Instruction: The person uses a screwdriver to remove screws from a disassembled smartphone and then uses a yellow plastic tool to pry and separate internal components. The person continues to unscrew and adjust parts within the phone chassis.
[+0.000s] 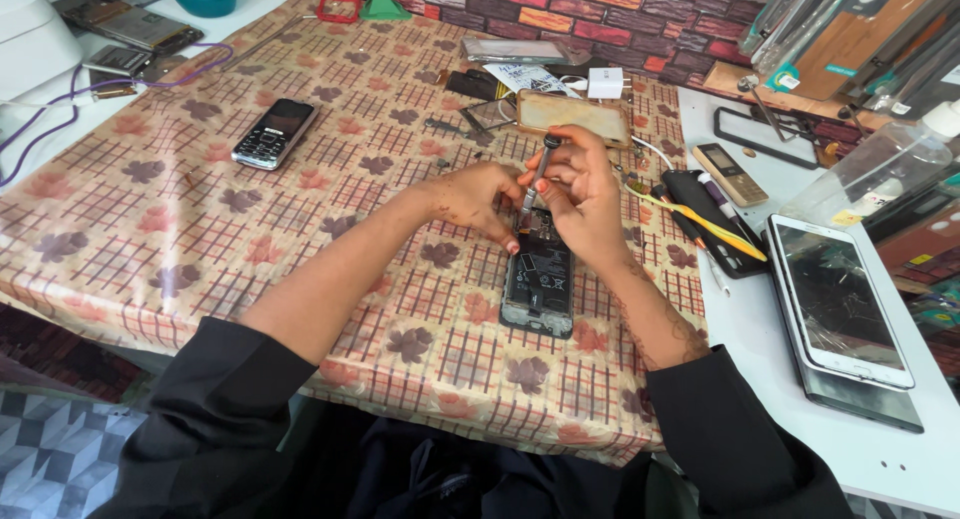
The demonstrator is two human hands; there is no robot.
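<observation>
The right hand (pixel 585 194) holds a screwdriver (pixel 538 174) upright over the opened phone (pixel 539 284), which the left hand (pixel 480 199) steadies.

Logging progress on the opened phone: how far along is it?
Done: the black smartphone lies face down on the checked tablecloth with its back cover off and its insides bare. In hand: the right hand stands a thin metal screwdriver on the phone's top end; the left hand steadies that end. Left: the board sits in place, and the phone is not closed.
</observation>
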